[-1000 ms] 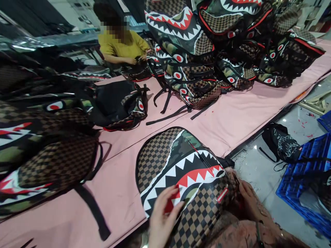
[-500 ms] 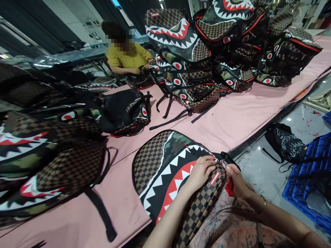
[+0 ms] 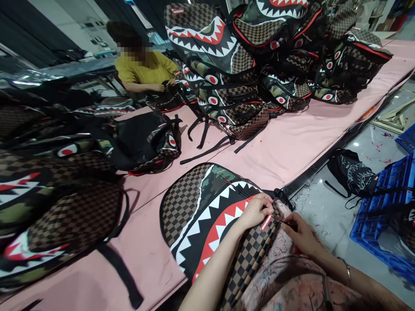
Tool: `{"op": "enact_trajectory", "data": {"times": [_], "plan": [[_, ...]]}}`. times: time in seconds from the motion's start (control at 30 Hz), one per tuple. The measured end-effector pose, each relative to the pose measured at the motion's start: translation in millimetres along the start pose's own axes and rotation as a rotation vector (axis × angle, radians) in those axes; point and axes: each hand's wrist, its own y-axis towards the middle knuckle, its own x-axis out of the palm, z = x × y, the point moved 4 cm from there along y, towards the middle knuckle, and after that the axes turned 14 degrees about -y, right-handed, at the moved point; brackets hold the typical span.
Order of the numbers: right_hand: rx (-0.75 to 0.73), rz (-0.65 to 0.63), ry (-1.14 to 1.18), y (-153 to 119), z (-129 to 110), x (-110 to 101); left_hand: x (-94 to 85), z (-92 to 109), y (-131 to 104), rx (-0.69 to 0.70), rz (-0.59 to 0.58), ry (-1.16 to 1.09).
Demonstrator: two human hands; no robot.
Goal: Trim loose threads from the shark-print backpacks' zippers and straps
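A backpack (image 3: 184, 198) with brown checks, camouflage and a red-and-white shark mouth lies front side up at the table's near edge, its lower side over my lap. My left hand (image 3: 257, 211) rests on it beside a small red label (image 3: 266, 222), fingers curled and pinching the fabric near the edge. Close by, my right hand (image 3: 300, 233) is closed at the bag's right-hand edge, thumb and fingers together. Something thin and dark shows at its fingertips, and a bit of red lies under the palm; what it holds is unclear.
Similar backpacks (image 3: 210, 47) are piled on the pink-covered table (image 3: 292, 147), with more at left (image 3: 87, 203). Across the table a person in a yellow top (image 3: 145, 69) handles a bag. On the floor at right are a black bag (image 3: 352, 172) and a blue crate (image 3: 369, 216).
My right hand has shifted slightly down and away from the backpack's edge, its fingers turning. My left hand keeps its hold. The view has swung a little to the right.
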Motion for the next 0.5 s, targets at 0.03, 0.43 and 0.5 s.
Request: {"op": "enact_trajectory", "data": {"times": [0.03,0.43,0.5], "plan": [[-0.023,0.001,-0.054,1.3,-4.2,-0.1,0.2,0.4,-0.5,0.002,0.005,-0.006],[-0.071,-0.008,-0.026,16.3,-1.1,-1.7,-12.5,-8.0,-0.6,0.035,0.255,-0.031],[-0.023,0.036,0.074,17.9,11.1,-3.4,-20.3,-10.4,-5.6,0.033,0.346,-0.007]]}}
